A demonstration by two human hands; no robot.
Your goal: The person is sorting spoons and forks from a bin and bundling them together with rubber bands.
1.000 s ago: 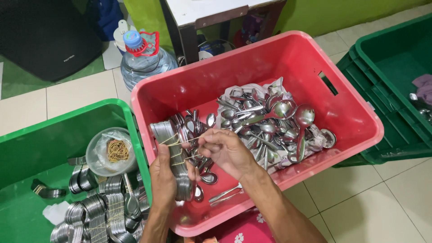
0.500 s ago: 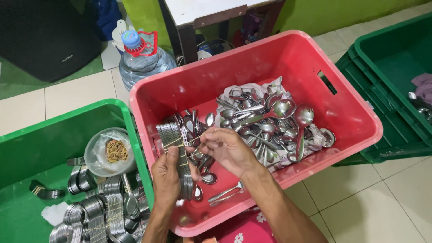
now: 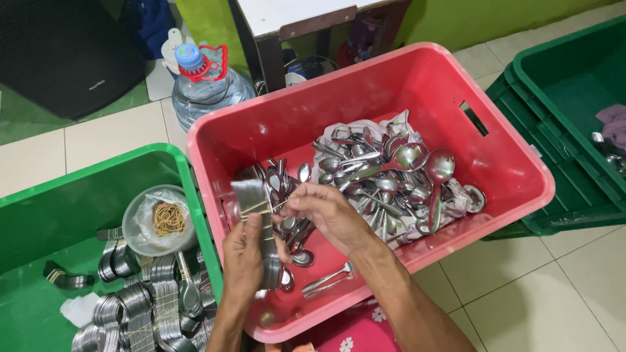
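Bundle [image 3: 251,199] shifted slightly right over red crate [image 3: 391,78]; left hand [image 3: 244,251] grips it, right hand [image 3: 326,212] pinches rubber band [image 3: 261,208] around spoons.

Pale square floor tiles [image 3: 574,287] are running under everything, giving way to a green mat [image 3: 39,117] at upper left. A yellow-green wall [image 3: 495,16] is standing behind a dark-framed, white-topped table [image 3: 293,13]. Even, soft light is falling throughout.
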